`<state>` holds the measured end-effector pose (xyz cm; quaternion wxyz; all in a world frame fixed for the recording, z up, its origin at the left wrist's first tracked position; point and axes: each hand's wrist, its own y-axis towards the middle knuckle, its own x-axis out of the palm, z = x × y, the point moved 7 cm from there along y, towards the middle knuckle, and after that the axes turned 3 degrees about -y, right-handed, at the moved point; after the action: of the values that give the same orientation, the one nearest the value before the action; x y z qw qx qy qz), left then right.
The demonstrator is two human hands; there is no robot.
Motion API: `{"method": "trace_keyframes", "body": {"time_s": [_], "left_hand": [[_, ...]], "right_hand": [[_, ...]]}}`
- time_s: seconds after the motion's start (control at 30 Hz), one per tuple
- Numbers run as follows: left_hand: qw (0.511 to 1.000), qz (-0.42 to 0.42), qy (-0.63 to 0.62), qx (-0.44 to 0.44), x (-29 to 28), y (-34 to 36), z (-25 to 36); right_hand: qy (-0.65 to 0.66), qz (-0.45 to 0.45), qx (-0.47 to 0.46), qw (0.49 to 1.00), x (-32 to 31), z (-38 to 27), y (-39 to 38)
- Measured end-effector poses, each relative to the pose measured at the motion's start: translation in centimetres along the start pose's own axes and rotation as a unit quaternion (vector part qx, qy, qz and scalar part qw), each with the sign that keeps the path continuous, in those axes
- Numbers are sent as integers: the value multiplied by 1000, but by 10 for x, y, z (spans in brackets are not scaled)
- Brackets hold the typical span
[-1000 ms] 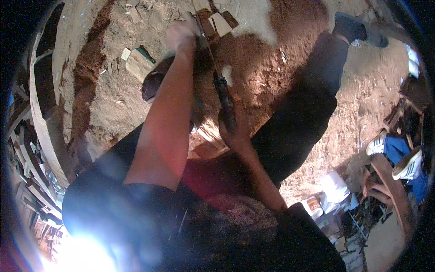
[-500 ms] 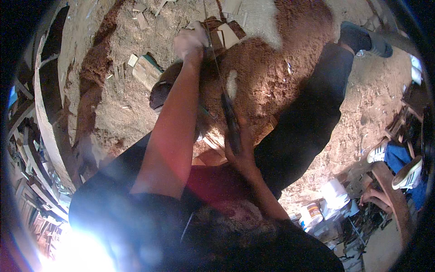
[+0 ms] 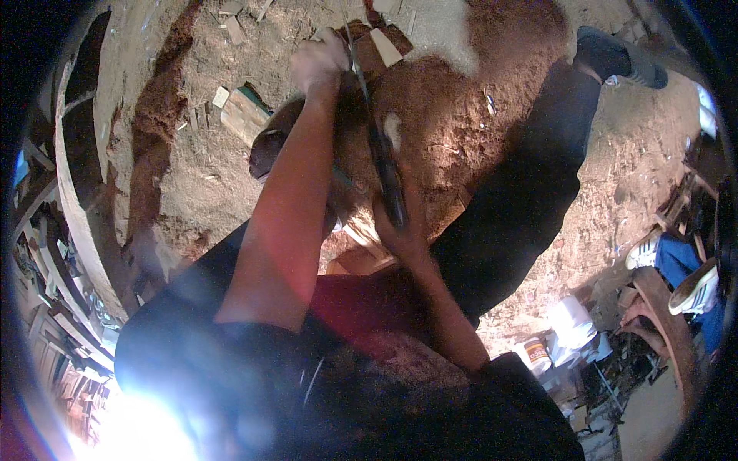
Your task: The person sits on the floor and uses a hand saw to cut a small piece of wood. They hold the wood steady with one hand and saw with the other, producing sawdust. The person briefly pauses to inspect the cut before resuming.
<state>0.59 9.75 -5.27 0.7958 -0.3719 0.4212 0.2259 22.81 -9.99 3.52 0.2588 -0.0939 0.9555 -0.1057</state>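
Note:
My left hand (image 3: pixel 319 65) is closed at the upper middle beside a long thin metal blade (image 3: pixel 356 65); what it grips is hidden, and it is blurred. Lower right of it, my right hand (image 3: pixel 400 227) wraps round the dark handle (image 3: pixel 388 180) of that long tool. A dark object (image 3: pixel 269 150), not clear to me, lies under my left forearm. Pale wood offcuts (image 3: pixel 384 48) lie near the blade's far part, and a pale wood block (image 3: pixel 238 119) rests left of my left forearm.
My outstretched leg (image 3: pixel 530 177) crosses the sawdust-covered ground (image 3: pixel 184 192). Curved planks and scrap wood (image 3: pixel 73 200) line the left side. At right are sneakers (image 3: pixel 688 296), blue cloth (image 3: pixel 676 257), a curved board (image 3: pixel 665 338), a white container (image 3: pixel 569 319) and a labelled can (image 3: pixel 536 352).
My right hand and the tool moved back toward my body, then forward again since half a second ago. My left hand stays closed at nearly the same place; the view shifted slightly.

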Motion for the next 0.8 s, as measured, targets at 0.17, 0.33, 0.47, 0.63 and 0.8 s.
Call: {"method": "trace_keyframes", "body": {"time_s": [0.17,0.33,0.47,0.63,0.8], "left_hand": [[1000,-8,17,-14,-2,-6,-3],[1000,18,15,-14,-3,-12,7],[1000,4,18,4,16,-3,-1],[1000,-5,11,-12,2,3,-2],[1000,-5,23,12,11,8,-6]], "right_hand": [[35,17,4,999,11,-5,39],[86,-46,117,988,3,16,-49],[-21,51,-24,998,16,3,40],[29,-33,61,997,-6,4,-29],[53,-2,71,996,19,20,-1]]}}
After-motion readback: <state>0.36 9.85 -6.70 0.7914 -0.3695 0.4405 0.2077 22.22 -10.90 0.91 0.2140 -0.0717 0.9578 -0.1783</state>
